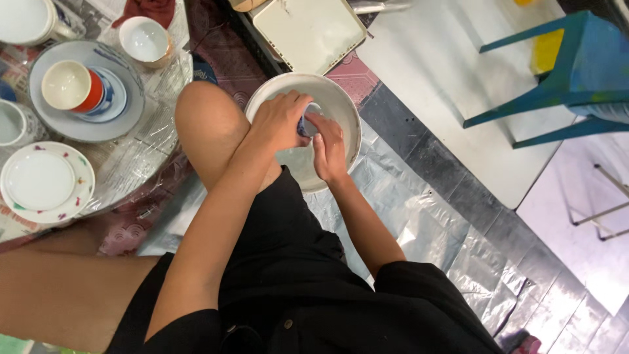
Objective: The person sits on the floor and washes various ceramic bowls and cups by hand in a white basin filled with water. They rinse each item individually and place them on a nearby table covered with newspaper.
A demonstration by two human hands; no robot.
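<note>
I sit low with my knees apart over a white basin (341,105) that holds water. My left hand (278,121) grips a small blue and white cup (308,124) over the basin. My right hand (327,147) presses against the same cup from the near side, fingers on its rim or inside it. The two hands hide most of the cup.
To the left, plastic sheet over newspaper holds a red and white cup (72,88) on stacked plates, a flower-rimmed plate (46,183), a white cup (145,40) and more crockery. A cream tray (308,33) lies beyond the basin. A blue stool (563,78) stands at right.
</note>
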